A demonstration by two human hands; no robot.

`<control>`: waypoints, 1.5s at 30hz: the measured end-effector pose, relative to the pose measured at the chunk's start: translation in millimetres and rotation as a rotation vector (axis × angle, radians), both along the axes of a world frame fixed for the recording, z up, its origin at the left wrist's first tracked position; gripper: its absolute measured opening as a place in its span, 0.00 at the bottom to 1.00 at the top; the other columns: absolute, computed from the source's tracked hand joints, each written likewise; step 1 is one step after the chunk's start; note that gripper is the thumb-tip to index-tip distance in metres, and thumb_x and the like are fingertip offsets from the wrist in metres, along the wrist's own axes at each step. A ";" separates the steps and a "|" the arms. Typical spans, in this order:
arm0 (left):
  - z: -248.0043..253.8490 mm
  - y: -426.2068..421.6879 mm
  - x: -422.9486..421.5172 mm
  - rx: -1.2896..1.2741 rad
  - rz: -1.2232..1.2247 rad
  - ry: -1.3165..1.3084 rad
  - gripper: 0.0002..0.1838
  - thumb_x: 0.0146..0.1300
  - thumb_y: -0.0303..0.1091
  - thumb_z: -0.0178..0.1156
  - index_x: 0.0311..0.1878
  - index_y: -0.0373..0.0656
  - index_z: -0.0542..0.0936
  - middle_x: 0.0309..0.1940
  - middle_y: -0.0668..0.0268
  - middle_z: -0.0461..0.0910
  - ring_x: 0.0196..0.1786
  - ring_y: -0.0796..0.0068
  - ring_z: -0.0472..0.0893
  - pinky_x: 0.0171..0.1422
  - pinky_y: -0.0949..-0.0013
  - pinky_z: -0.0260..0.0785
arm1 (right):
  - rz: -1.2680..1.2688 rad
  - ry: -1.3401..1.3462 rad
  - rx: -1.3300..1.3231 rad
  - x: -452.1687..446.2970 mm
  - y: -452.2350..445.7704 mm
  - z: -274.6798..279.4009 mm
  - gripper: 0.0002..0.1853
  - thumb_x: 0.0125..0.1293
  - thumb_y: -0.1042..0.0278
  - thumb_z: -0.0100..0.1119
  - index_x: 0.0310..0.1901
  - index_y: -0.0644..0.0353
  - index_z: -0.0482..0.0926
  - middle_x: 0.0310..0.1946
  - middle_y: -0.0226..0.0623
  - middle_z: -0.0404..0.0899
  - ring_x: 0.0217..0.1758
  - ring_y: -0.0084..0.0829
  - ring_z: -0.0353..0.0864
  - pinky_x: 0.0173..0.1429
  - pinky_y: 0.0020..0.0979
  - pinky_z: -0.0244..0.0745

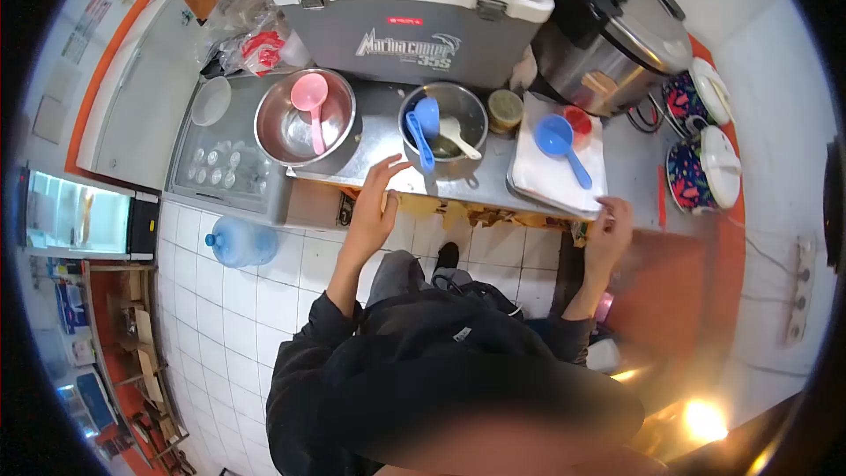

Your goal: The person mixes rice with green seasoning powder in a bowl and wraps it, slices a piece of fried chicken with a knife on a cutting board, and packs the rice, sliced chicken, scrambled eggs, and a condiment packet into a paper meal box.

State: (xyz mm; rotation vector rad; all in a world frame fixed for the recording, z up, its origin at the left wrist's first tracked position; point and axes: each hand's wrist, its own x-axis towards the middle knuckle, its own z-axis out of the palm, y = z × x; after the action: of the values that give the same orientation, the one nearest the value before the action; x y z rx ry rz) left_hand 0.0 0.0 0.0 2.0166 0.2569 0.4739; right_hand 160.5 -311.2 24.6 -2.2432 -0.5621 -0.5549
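Steel pot [481,120] between wide bowl [276,128] and tray [529,187]

Right hand [610,222] near blue ladle [554,137]

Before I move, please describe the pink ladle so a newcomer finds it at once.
Find the big grey cooler. Before its left end sits a steel bowl. The pink ladle lies there alone; the next bowl holds blue and white ones.

Bright yellow glare lower right; fisheye edges bend darkly.
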 end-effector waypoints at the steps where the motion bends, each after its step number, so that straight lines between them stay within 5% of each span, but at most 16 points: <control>1: 11.7 4.7 -0.9 0.082 0.039 -0.006 0.22 0.60 0.17 0.48 0.57 0.45 0.74 0.63 0.58 0.67 0.65 0.58 0.67 0.69 0.62 0.57 | 0.016 0.009 0.010 -0.5 4.5 -2.0 0.09 0.56 0.85 0.52 0.35 0.61 0.79 0.34 0.39 0.75 0.37 0.35 0.78 0.39 0.30 0.73; 6: 63.8 115.9 92.5 0.420 0.172 -0.212 0.20 0.58 0.19 0.50 0.54 0.45 0.77 0.61 0.58 0.69 0.64 0.55 0.68 0.66 0.59 0.59 | 0.352 -0.043 0.044 102.3 122.5 25.3 0.09 0.53 0.86 0.54 0.33 0.61 0.80 0.29 0.37 0.76 0.33 0.36 0.76 0.39 0.30 0.70; 14: 106.1 294.2 210.8 0.702 0.374 -0.371 0.12 0.63 0.28 0.50 0.46 0.44 0.80 0.54 0.59 0.75 0.62 0.57 0.70 0.65 0.59 0.57 | 0.521 -0.288 0.011 233.6 301.1 121.3 0.09 0.54 0.83 0.55 0.35 0.59 0.79 0.28 0.41 0.75 0.34 0.38 0.76 0.38 0.33 0.70; 15: 105.1 308.2 224.1 0.762 0.400 -0.337 0.12 0.65 0.29 0.47 0.45 0.43 0.80 0.53 0.58 0.77 0.59 0.58 0.72 0.64 0.59 0.58 | 0.565 -0.240 -0.093 257.6 325.5 122.3 0.09 0.54 0.80 0.56 0.37 0.57 0.79 0.28 0.40 0.75 0.34 0.37 0.77 0.39 0.34 0.71; 16: 91.9 315.6 232.4 0.812 0.478 -0.389 0.12 0.64 0.33 0.47 0.38 0.43 0.82 0.38 0.61 0.82 0.44 0.62 0.78 0.55 0.62 0.63 | 0.606 -0.183 -0.198 280.2 348.5 120.7 0.09 0.55 0.78 0.57 0.38 0.55 0.79 0.27 0.40 0.75 0.35 0.37 0.78 0.40 0.34 0.72; 17: 81.7 322.3 234.7 0.801 0.470 -0.392 0.12 0.64 0.33 0.47 0.38 0.43 0.82 0.38 0.61 0.82 0.44 0.62 0.78 0.55 0.62 0.63 | 0.596 -0.181 -0.207 301.4 371.4 117.3 0.09 0.55 0.78 0.57 0.38 0.55 0.79 0.27 0.40 0.75 0.35 0.37 0.78 0.40 0.34 0.72; 19: 77.4 322.2 237.5 0.753 0.421 -0.547 0.11 0.58 0.30 0.49 0.31 0.44 0.83 0.24 0.71 0.81 0.27 0.70 0.76 0.45 0.64 0.63 | 0.795 0.226 -0.375 336.9 415.3 101.3 0.14 0.54 0.77 0.60 0.45 0.57 0.78 0.39 0.40 0.76 0.42 0.39 0.77 0.46 0.35 0.73; 22: 72.4 322.6 244.1 0.720 0.492 -0.604 0.14 0.58 0.33 0.46 0.27 0.46 0.83 0.19 0.73 0.79 0.22 0.75 0.74 0.44 0.67 0.62 | 0.923 0.087 -0.604 369.8 477.0 60.7 0.27 0.51 0.73 0.66 0.55 0.52 0.73 0.50 0.41 0.72 0.54 0.43 0.72 0.56 0.40 0.71; 26: 70.1 325.1 243.0 0.720 0.478 -0.578 0.18 0.56 0.37 0.43 0.24 0.43 0.81 0.20 0.70 0.80 0.21 0.72 0.71 0.41 0.67 0.61 | 0.932 -0.017 -0.673 394.5 534.5 -32.0 0.36 0.45 0.64 0.71 0.59 0.48 0.67 0.54 0.47 0.66 0.54 0.53 0.70 0.59 0.46 0.68; 31: 76.5 327.8 238.9 0.712 0.482 -0.578 0.17 0.57 0.37 0.45 0.23 0.44 0.82 0.18 0.71 0.79 0.19 0.73 0.70 0.39 0.68 0.59 | 0.818 0.150 -0.734 361.8 541.2 32.5 0.41 0.38 0.61 0.75 0.58 0.53 0.66 0.56 0.44 0.68 0.59 0.52 0.69 0.61 0.48 0.67; 34: 91.5 322.1 227.4 0.637 0.387 -0.316 0.12 0.57 0.37 0.52 0.37 0.45 0.83 0.28 0.67 0.82 0.32 0.73 0.80 0.50 0.68 0.62 | 0.969 0.131 -0.433 330.5 539.1 96.3 0.42 0.38 0.62 0.75 0.58 0.56 0.66 0.57 0.43 0.69 0.58 0.50 0.70 0.60 0.48 0.68; 36: 111.3 312.5 233.9 0.343 0.452 -0.369 0.23 0.57 0.39 0.58 0.55 0.38 0.74 0.47 0.58 0.79 0.49 0.66 0.79 0.62 0.64 0.60 | 1.182 0.127 -0.338 288.8 538.9 135.2 0.41 0.40 0.66 0.73 0.59 0.61 0.66 0.53 0.45 0.70 0.57 0.48 0.70 0.61 0.43 0.66; 39: 129.0 301.1 236.8 -0.015 0.311 -0.454 0.36 0.58 0.43 0.61 0.65 0.34 0.61 0.60 0.51 0.68 0.62 0.59 0.70 0.69 0.60 0.55 | 1.437 0.171 -0.189 220.6 537.3 149.8 0.42 0.42 0.65 0.72 0.62 0.62 0.63 0.52 0.47 0.68 0.57 0.47 0.67 0.62 0.43 0.62; 41: 121.3 297.0 234.5 -0.209 0.384 -0.581 0.36 0.57 0.42 0.64 0.64 0.34 0.61 0.61 0.48 0.66 0.62 0.61 0.68 0.68 0.60 0.57 | 1.330 -0.046 -0.499 194.0 525.7 174.6 0.41 0.45 0.62 0.72 0.62 0.59 0.63 0.52 0.52 0.68 0.55 0.49 0.68 0.65 0.44 0.62; 43: 107.0 298.0 224.6 -0.298 0.466 -0.628 0.35 0.58 0.44 0.63 0.63 0.35 0.61 0.59 0.47 0.69 0.57 0.61 0.72 0.64 0.62 0.62 | 1.561 -0.012 -0.462 214.2 533.5 212.2 0.37 0.50 0.59 0.71 0.60 0.59 0.66 0.55 0.46 0.66 0.60 0.44 0.64 0.63 0.41 0.62; 45: 106.8 291.0 208.9 -0.678 0.319 -0.661 0.35 0.59 0.49 0.60 0.63 0.37 0.61 0.56 0.46 0.71 0.53 0.63 0.75 0.58 0.64 0.68 | 1.168 -0.254 -0.124 283.4 555.5 225.4 0.29 0.54 0.58 0.69 0.56 0.60 0.71 0.55 0.46 0.69 0.58 0.42 0.68 0.63 0.37 0.63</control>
State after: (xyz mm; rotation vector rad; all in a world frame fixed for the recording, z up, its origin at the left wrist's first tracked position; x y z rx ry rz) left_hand 208.9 291.0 106.8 1.0866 0.2783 1.0604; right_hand 443.8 244.3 250.0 -1.5479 -1.8637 -0.1701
